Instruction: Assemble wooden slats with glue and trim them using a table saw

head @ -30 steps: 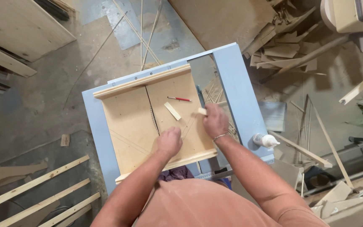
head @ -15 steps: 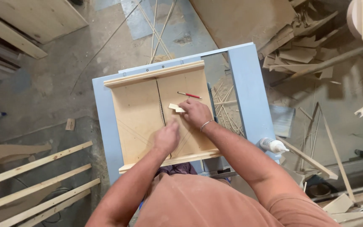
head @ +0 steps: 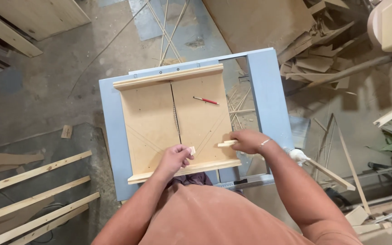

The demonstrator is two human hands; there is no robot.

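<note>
Since the earlier frame, both hands have drawn apart, each carrying a piece. Head view: left hand (head: pixel 174 158), grip pinching small wood offcut (head: pixel 192 150) beside saw slot (head: pixel 176 119); right hand (head: pixel 249 140), grip grasping wood strip (head: pixel 226 144) at crosscut sled (head: pixel 150 118) edge. Red pencil (head: pixel 206 100) lies apart on sled; blue bench (head: pixel 110 118) beneath.

A red pencil (head: pixel 205 100) lies on the plywood sled (head: pixel 150 122), well beyond the fingers, just right of the saw slot (head: pixel 175 113) that runs up the sled's middle. The sled sits on a blue-grey surface (head: pixel 268 90) whose strips frame it left and right of the fingers. Far left of the fingers, pale wooden slats (head: pixel 32 181) lie on the concrete floor (head: pixel 46 95). Beyond and right of the fingers is a heap of board offcuts (head: pixel 314 59).
</note>
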